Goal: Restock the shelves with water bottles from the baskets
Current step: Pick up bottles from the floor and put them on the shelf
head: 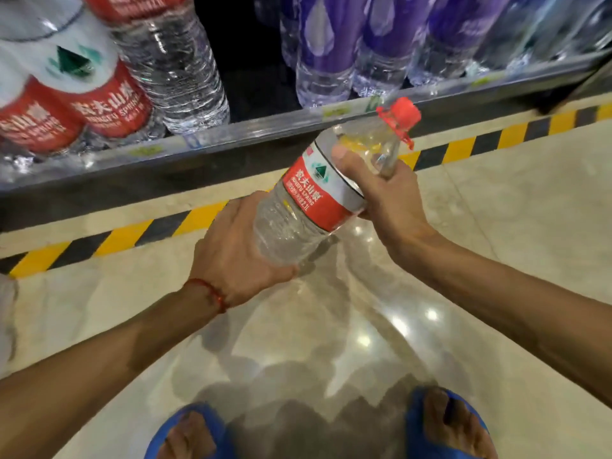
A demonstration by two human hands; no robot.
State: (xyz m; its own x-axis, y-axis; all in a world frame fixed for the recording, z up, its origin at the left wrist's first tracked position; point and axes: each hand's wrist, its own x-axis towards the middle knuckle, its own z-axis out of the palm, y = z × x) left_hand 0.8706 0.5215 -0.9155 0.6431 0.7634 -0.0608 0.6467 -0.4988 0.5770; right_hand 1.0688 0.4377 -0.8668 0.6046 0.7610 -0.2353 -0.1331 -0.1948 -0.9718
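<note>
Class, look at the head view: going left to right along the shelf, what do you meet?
Red-labelled bottles → clear ribbed bottle → dark empty gap → purple-labelled bottles.

A glossy beige stone-tiled floor filled the near and middle ground, crossed by thin pale joints and dotted with bright spots of reflected light near the centre. A strip of yellow-and-black diagonal hazard tape ran along its far edge, from the left up to the far right. At the near edge stood two blue rubber open-toed sandals, a left sandal and a right sandal, well apart.
</note>
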